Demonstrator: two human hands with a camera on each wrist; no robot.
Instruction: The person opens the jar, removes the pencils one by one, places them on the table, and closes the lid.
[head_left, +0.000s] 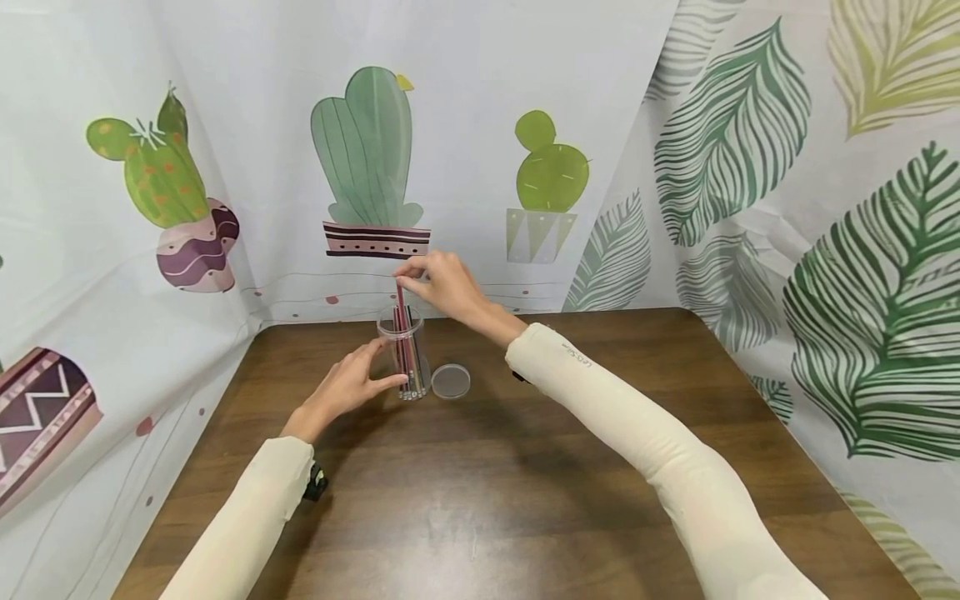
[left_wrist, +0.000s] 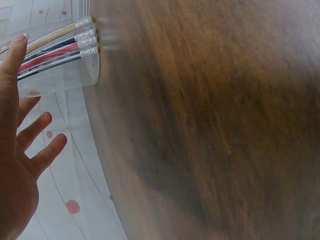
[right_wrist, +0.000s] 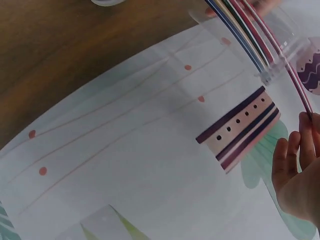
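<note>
A tall clear jar (head_left: 422, 367) stands upright on the table, holding several pencils (head_left: 405, 350) in different colours. In the left wrist view, silver-and-white pencil ends (left_wrist: 87, 42) show at the jar's bottom. My left hand (head_left: 348, 383) holds the jar from the left side, thumb in front and fingers around the far side; some of those fingers are spread away from the wall. Above the jar mouth, my right hand (head_left: 446, 287) pinches the top of a red pencil (head_left: 400, 293). That pencil's lower part is still inside the jar, as the right wrist view shows.
A round clear lid (head_left: 451, 381) lies on the brown wooden table (head_left: 480, 500), just right of the jar. Close behind the jar hangs a white curtain (head_left: 465, 183) printed with cacti; a leaf-patterned one (head_left: 750, 208) hangs on the right.
</note>
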